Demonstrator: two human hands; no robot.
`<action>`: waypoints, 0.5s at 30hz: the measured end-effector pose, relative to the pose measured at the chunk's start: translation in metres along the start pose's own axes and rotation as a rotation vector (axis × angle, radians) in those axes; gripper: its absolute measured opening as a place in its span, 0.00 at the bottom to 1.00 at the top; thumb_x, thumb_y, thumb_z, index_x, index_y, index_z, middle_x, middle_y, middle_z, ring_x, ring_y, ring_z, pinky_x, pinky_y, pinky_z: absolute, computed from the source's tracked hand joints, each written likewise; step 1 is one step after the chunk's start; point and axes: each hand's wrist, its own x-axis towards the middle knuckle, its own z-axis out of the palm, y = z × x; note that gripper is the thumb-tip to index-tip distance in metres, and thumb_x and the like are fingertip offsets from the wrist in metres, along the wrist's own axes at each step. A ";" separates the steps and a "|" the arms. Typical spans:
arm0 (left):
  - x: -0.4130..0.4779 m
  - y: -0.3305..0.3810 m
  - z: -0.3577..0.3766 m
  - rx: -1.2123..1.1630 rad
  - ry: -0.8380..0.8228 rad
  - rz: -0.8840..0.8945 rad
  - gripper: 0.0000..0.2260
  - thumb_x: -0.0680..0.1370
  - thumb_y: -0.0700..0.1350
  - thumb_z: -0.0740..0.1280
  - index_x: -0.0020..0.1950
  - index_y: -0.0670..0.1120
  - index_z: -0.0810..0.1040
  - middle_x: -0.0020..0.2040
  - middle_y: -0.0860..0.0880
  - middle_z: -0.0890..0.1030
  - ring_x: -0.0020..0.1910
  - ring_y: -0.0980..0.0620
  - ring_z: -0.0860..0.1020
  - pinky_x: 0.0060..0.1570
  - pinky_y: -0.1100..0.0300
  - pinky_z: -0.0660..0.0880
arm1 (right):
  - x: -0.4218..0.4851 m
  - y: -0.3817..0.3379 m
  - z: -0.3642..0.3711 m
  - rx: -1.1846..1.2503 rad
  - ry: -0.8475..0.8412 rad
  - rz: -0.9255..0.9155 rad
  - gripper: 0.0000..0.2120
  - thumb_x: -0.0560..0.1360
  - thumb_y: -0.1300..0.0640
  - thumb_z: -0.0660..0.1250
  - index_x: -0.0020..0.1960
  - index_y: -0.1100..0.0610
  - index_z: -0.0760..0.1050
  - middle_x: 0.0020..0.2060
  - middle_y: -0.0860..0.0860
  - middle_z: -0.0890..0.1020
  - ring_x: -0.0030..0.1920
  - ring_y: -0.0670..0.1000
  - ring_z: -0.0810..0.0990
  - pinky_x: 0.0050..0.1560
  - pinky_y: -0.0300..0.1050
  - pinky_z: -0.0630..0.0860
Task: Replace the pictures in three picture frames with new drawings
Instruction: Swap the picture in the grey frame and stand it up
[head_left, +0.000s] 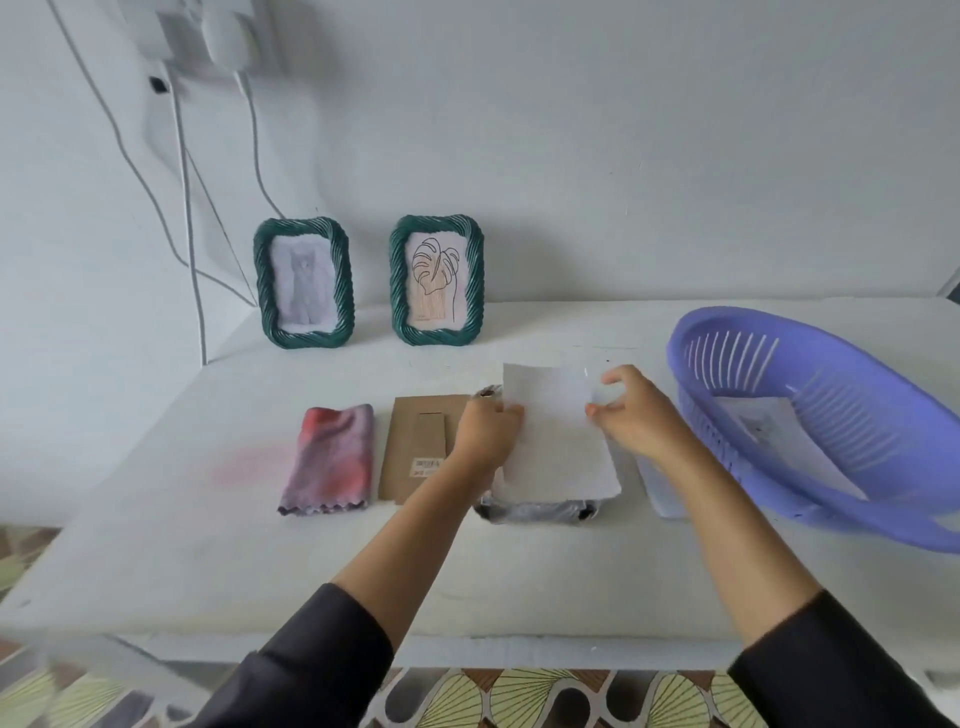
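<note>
Two green twisted-rim picture frames stand against the wall: the left frame (304, 283) shows a faint grey cat, the right frame (437, 280) a leaf line drawing. A third frame (535, 510) lies face down on the white table (260, 571), mostly hidden under a white sheet of paper (558, 441). My left hand (488, 431) pinches the sheet's left edge. My right hand (636, 415) pinches its right edge. A brown cardboard frame backing (421, 447) lies flat just left of the lying frame.
A folded pink-and-purple cloth (332, 460) lies left of the backing. A purple slotted basket (821, 421) sits tilted at the right with paper sheets inside, and another white sheet (662, 491) lies beside it. Cables (192, 260) hang down the wall at the left.
</note>
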 end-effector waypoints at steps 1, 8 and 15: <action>0.002 -0.004 -0.004 0.065 -0.010 -0.005 0.15 0.78 0.39 0.60 0.31 0.42 0.71 0.33 0.45 0.74 0.35 0.47 0.73 0.41 0.57 0.71 | 0.005 0.004 0.010 0.126 -0.041 0.045 0.17 0.72 0.60 0.68 0.60 0.58 0.69 0.50 0.58 0.78 0.46 0.57 0.78 0.45 0.46 0.73; 0.006 -0.019 -0.017 0.564 0.157 0.176 0.13 0.77 0.45 0.64 0.59 0.41 0.75 0.54 0.44 0.80 0.55 0.46 0.75 0.54 0.57 0.70 | 0.014 0.019 0.046 0.064 0.116 -0.019 0.12 0.70 0.65 0.69 0.53 0.61 0.74 0.38 0.54 0.77 0.41 0.53 0.75 0.42 0.38 0.66; 0.008 -0.025 -0.012 0.650 0.070 0.084 0.25 0.74 0.45 0.68 0.69 0.44 0.66 0.64 0.40 0.68 0.63 0.39 0.69 0.64 0.52 0.66 | 0.016 0.025 0.052 -0.069 0.158 -0.126 0.12 0.71 0.58 0.70 0.53 0.60 0.77 0.44 0.55 0.79 0.47 0.56 0.78 0.44 0.42 0.71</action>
